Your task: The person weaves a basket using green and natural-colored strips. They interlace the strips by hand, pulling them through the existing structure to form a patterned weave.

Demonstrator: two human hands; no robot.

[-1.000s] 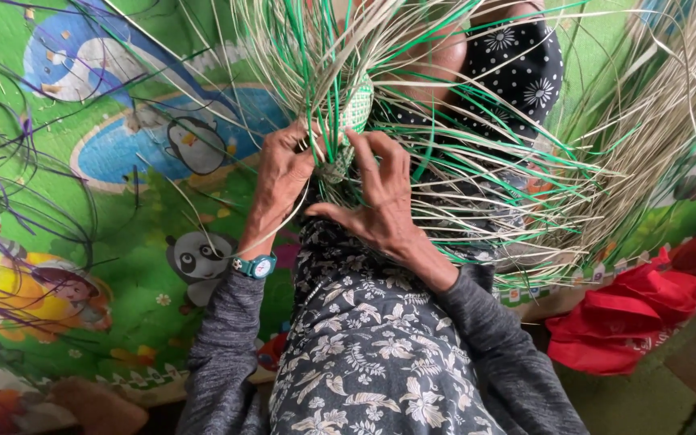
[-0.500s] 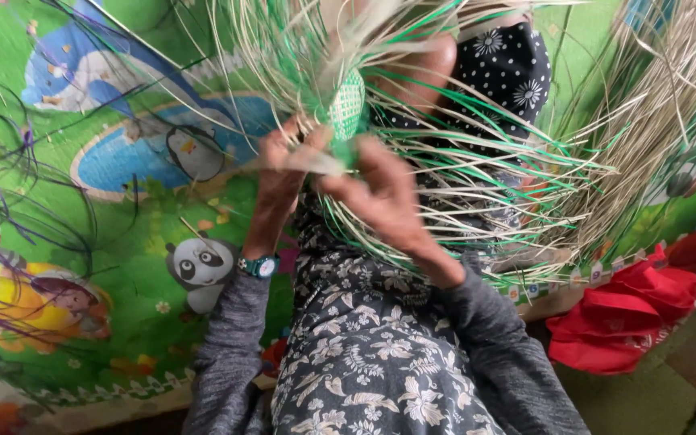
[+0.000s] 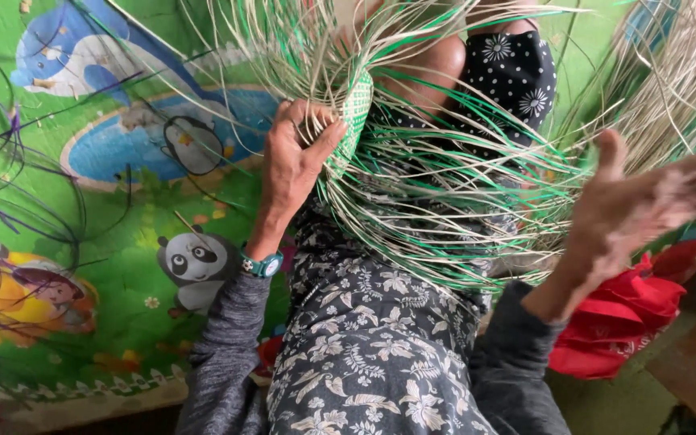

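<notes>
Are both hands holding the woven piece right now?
No, only the left hand grips the woven piece; the right hand is open and off to the side.

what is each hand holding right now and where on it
The left hand grips the woven piece at its green-and-cream edge, among loose strands. The right hand is open and blurred, holding nothing visible.

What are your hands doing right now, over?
Left hand gripping the green-and-straw woven piece. Right hand open, off to the side, blurred, holding nothing. Loose straw strands fanning out between both hands.
</notes>
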